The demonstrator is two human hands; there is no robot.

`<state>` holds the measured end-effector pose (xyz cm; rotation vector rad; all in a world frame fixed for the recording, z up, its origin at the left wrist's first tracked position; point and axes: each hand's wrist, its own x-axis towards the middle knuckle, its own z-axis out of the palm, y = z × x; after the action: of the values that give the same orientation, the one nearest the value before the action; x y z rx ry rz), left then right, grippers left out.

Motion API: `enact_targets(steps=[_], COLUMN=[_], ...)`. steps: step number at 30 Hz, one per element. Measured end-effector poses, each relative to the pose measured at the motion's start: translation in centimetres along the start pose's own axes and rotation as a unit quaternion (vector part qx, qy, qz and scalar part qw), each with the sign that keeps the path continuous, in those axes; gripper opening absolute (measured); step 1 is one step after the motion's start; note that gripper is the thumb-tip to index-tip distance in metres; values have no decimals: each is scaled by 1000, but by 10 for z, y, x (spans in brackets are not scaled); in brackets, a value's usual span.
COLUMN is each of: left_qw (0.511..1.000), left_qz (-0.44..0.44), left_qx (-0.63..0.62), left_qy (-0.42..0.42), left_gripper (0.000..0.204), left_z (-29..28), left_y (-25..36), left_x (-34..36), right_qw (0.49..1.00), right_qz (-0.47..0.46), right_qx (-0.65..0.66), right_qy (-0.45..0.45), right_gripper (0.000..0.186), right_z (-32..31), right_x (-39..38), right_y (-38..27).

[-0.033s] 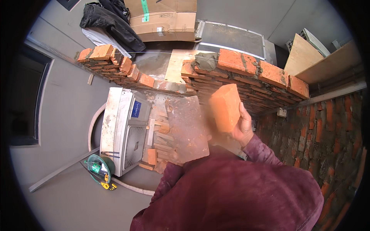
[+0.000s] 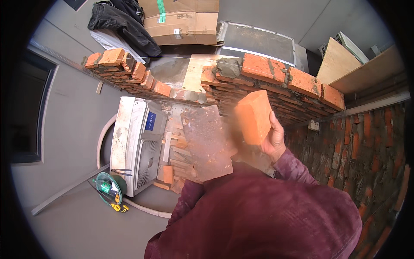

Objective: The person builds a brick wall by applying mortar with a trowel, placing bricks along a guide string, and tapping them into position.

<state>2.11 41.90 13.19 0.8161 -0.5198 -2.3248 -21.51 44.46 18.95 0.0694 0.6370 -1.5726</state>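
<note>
My right hand (image 2: 274, 140) is closed around an orange brick (image 2: 255, 117), held up in front of the brick wall (image 2: 241, 88). Its thumb and the side of the palm press on the right face of the brick. Beside it on the left is a flat, dusty brown slab (image 2: 205, 140) with pale specks. My left sleeve (image 2: 192, 192) ends at the slab's lower edge; the left hand is hidden there, and what it holds does not show. A hazy, dust-like blur lies between slab and brick.
A boxy white fan unit (image 2: 148, 159) stands left, pliers (image 2: 121, 172) on it. Near it are a green bucket (image 2: 110, 186) with tools, a hose (image 2: 148, 210) and wood pieces (image 2: 181, 162). A string (image 2: 181, 58) runs along the stepped wall; a cardboard box (image 2: 185, 26) stands behind.
My right hand and the brick have turned slightly, showing more of the brick's broad face. The slab has shifted a little. The whole view has moved by a small amount.
</note>
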Motion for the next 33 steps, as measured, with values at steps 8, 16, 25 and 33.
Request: enact_targets(steps=[8,16,25,33], left_qw=[993,988,996,992], left_qz=[92,109,66,41], left_qx=[-60,77,-3,-54], left_qy=[-34,77,66,111], left_gripper=[85,58,61,67], left_z=[-58,-134,-190,-225], left_y=[35,73,100,92], left_x=[59,171,159,130], right_qw=[998,969,545,381], right_qz=[-52,-76,-18,-87], right_qx=[6,-207,-838,-918], right_qy=[-26,113,19,67], right_gripper=[55,53,62,40], right_z=[-65,-62,22,59], right_x=[6,13,216,356], right_y=[-39,-24,51,80])
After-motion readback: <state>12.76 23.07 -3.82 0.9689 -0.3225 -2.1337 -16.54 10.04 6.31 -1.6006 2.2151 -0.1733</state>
